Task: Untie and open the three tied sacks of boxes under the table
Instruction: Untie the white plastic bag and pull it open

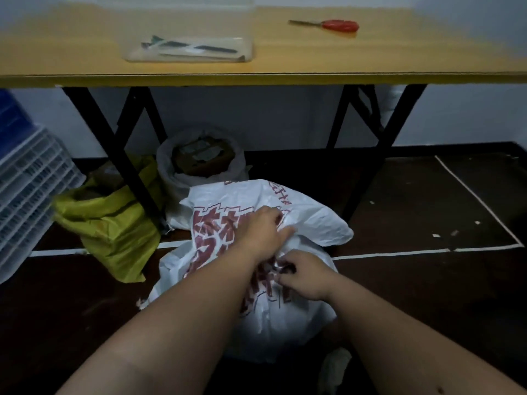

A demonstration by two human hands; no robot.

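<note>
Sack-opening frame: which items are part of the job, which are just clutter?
Job: white printed sack, left hand and right hand gripping its gathered neck; yellow sack and grey sack, both already open.

Clutter: scissors, clear tray, table, stacked crates.
</note>
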